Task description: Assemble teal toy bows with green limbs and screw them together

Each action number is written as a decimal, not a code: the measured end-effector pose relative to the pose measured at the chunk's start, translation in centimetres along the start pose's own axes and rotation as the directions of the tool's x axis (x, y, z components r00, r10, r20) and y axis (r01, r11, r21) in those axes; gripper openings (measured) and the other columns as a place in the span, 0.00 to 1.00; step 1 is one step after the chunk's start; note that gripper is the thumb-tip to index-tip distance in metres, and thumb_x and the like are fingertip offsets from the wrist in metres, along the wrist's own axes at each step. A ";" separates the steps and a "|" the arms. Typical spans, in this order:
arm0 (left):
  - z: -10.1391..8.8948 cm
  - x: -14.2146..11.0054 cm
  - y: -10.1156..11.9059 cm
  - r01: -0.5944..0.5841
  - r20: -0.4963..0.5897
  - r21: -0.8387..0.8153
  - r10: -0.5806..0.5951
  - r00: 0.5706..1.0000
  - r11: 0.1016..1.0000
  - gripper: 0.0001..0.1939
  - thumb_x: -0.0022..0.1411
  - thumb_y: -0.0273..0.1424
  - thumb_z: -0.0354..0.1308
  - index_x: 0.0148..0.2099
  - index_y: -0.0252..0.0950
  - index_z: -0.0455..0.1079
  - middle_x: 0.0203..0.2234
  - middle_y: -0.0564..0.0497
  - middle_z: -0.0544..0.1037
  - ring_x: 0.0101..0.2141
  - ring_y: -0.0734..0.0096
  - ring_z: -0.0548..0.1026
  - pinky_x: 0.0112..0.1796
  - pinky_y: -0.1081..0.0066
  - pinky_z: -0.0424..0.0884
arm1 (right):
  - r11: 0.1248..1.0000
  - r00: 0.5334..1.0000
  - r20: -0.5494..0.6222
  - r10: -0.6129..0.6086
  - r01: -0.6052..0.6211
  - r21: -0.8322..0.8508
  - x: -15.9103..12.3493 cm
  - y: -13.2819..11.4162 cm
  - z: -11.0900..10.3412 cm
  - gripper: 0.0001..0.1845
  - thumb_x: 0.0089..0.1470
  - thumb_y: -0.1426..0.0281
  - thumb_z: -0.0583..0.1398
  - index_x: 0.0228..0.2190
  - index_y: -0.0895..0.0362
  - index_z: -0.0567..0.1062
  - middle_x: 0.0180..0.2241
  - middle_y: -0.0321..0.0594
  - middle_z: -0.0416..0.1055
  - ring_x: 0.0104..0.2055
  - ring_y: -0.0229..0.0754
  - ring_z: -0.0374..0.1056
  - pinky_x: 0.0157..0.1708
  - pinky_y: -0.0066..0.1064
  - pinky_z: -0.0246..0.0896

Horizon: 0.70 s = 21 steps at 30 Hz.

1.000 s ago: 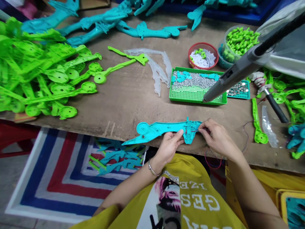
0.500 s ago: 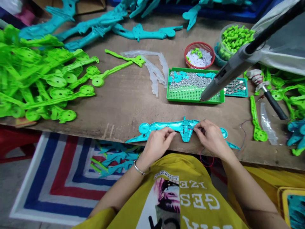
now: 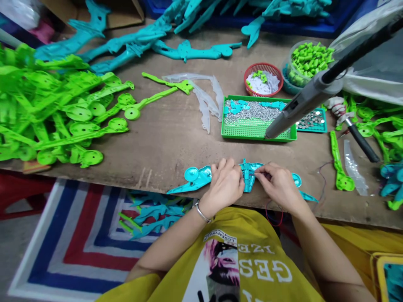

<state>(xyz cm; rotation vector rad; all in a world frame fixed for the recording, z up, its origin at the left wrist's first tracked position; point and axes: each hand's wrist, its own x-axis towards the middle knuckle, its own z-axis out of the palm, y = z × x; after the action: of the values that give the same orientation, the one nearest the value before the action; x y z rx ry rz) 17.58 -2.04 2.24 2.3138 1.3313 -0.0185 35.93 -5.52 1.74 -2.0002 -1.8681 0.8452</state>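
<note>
A long teal plastic half-shell (image 3: 197,183) lies hollow side up along the table's front edge, its crosspiece (image 3: 248,178) showing between my hands. My left hand (image 3: 226,182) rests over the shell left of the crosspiece, fingers curled down on it, fingertips partly hidden. On the other side my right hand (image 3: 278,184) pinches thin wires at the crosspiece; the exact point of grip is too small to make out. A red wire (image 3: 273,217) loops below that hand over the table edge. The shell's right end (image 3: 308,196) sticks out beyond my right hand.
Green plastic parts (image 3: 63,113) heap up on the left. A green tray (image 3: 260,136) of screws stands ahead, with a grey electric screwdriver (image 3: 296,107) hanging over it. A red basket (image 3: 262,90), a tub (image 3: 310,63) and a soldering iron (image 3: 359,130) are to the right.
My left hand has let go of the shell's near edge, lifted and come down over its top beside the crosspiece. The shell has turned nearly level; my right hand stays pinched near the crosspiece.
</note>
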 end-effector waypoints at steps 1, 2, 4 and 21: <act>0.0 0.0 0.0 0.006 -0.003 -0.003 -0.006 1.000 1.000 0.07 0.66 0.29 0.51 0.39 0.36 0.70 0.42 0.41 0.73 0.46 0.50 0.68 0.43 0.54 0.64 | 1.000 1.000 -0.002 -0.007 0.007 0.016 0.0 -0.2 0.0 0.09 0.61 0.68 0.59 0.36 0.55 0.80 0.34 0.41 0.77 0.36 0.45 0.72 0.38 0.35 0.61; 0.0 0.0 -0.1 0.008 -0.008 -0.008 -0.008 1.000 1.000 0.08 0.68 0.29 0.49 0.40 0.36 0.69 0.42 0.41 0.73 0.46 0.51 0.69 0.43 0.55 0.64 | 0.999 1.000 -0.007 -0.016 0.016 0.028 0.0 -0.4 0.1 0.09 0.60 0.68 0.59 0.37 0.55 0.80 0.34 0.41 0.77 0.36 0.45 0.73 0.38 0.35 0.61; -0.1 -0.1 -0.5 -0.004 -0.015 -0.031 0.003 1.000 1.000 0.08 0.69 0.28 0.47 0.41 0.35 0.67 0.41 0.42 0.73 0.44 0.53 0.69 0.43 0.56 0.65 | 0.998 0.999 -0.014 -0.037 0.038 0.042 -0.1 -0.8 0.3 0.08 0.59 0.70 0.59 0.39 0.55 0.79 0.35 0.41 0.77 0.35 0.44 0.72 0.38 0.34 0.62; 2.8 -0.8 -3.8 -0.324 -0.569 -0.359 0.069 0.819 0.875 0.07 0.61 0.21 0.53 0.38 0.37 0.68 0.29 0.51 0.76 0.33 0.68 0.74 0.34 0.68 0.70 | 0.988 0.990 -0.005 -0.139 0.138 -0.069 -0.7 -1.7 2.4 0.12 0.56 0.77 0.54 0.39 0.59 0.76 0.38 0.47 0.76 0.39 0.48 0.72 0.41 0.38 0.63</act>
<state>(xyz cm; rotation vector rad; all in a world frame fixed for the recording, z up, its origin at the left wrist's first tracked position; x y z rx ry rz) 14.65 -2.25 -1.57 2.1043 1.1506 0.9830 33.17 -6.46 0.98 -1.8829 -2.0291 0.7421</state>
